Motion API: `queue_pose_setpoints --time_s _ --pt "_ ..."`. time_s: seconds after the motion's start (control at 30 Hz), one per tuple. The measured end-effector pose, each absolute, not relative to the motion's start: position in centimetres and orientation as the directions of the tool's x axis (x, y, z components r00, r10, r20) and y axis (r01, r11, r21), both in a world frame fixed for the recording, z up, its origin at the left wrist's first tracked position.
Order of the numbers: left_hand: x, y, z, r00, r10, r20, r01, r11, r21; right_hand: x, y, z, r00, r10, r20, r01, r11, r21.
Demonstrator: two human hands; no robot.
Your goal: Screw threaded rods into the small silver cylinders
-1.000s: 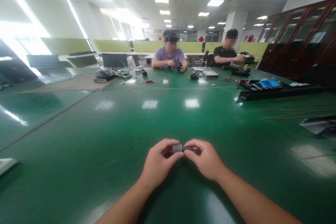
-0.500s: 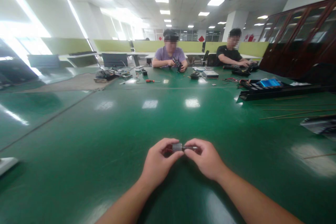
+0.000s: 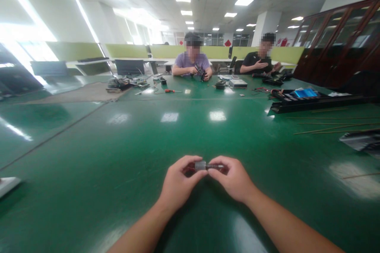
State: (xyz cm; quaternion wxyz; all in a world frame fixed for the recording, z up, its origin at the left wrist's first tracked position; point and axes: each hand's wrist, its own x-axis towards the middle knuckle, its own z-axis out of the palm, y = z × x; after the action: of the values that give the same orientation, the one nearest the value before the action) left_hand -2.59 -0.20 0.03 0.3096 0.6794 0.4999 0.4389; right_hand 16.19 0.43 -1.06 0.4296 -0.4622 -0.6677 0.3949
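Observation:
Between my two hands is a small grey cylindrical motor (image 3: pixel 200 165) with a dark, threaded-looking shaft (image 3: pixel 214 166) pointing right. My left hand (image 3: pixel 179 184) is closed round the motor body, thumb below and fingers above. Something reddish, perhaps wires, shows inside the left grip. My right hand (image 3: pixel 234 180) pinches the shaft between thumb and fingers, close to the motor's end. The shaft's bright tip lies within the curl of the right hand. Both hands are low over the green table (image 3: pixel 142 138).
A red screwdriver (image 3: pixel 170 91) lies farther back. To the right are a black tray with a blue item (image 3: pixel 305 93) and several thin rods (image 3: pixel 332 123). A white object (image 3: pixel 8 185) sits at the left edge. Two people (image 3: pixel 192 63) sit across the table, one handling a dark device.
My hands and the motor have hardly moved. The person at the back right has lifted both hands off the dark items and holds them apart.

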Motion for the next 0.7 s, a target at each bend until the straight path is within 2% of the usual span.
queue_pose_setpoints --time_s 0.7 --pt "-2.64 -0.16 0.04 0.101 0.954 0.282 0.410 -0.298 0.862 16.12 0.38 -1.12 -0.168 0.964 0.207 0.281 0.248 -0.927"
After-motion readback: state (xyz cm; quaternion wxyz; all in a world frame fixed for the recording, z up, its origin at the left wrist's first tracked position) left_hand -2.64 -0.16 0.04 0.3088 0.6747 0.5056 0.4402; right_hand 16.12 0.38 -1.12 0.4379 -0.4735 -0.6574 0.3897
